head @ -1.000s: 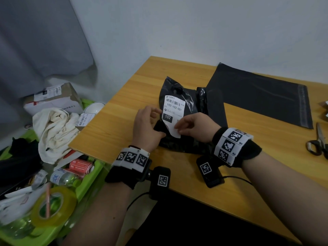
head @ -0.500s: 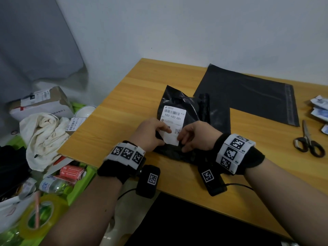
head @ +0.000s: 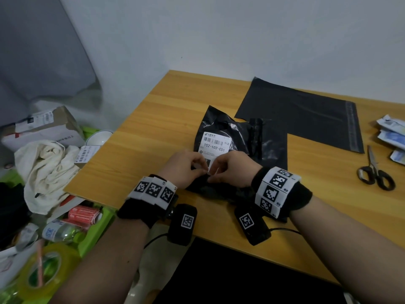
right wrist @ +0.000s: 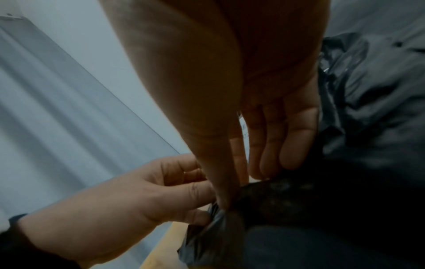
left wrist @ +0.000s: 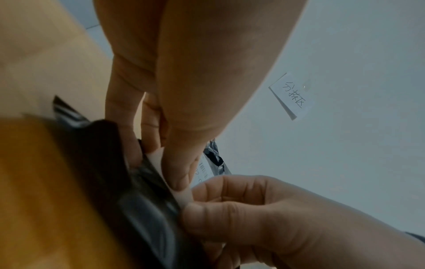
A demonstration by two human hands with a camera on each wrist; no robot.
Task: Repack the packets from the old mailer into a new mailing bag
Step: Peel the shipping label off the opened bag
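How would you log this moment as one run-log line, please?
left hand: pinches label | right hand: pinches label | old mailer: on table | new bag: flat

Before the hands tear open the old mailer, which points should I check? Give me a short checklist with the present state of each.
1. Left hand pinches the near edge of the old mailer: ok.
2. Right hand pinches the same edge: ok.
3. Shipping label clear of the pinch: not ok, its lower end is under the fingers.
4. New mailing bag flat and within reach: ok.
5. Scissors available: ok.
6. Old mailer already open: cannot tell.
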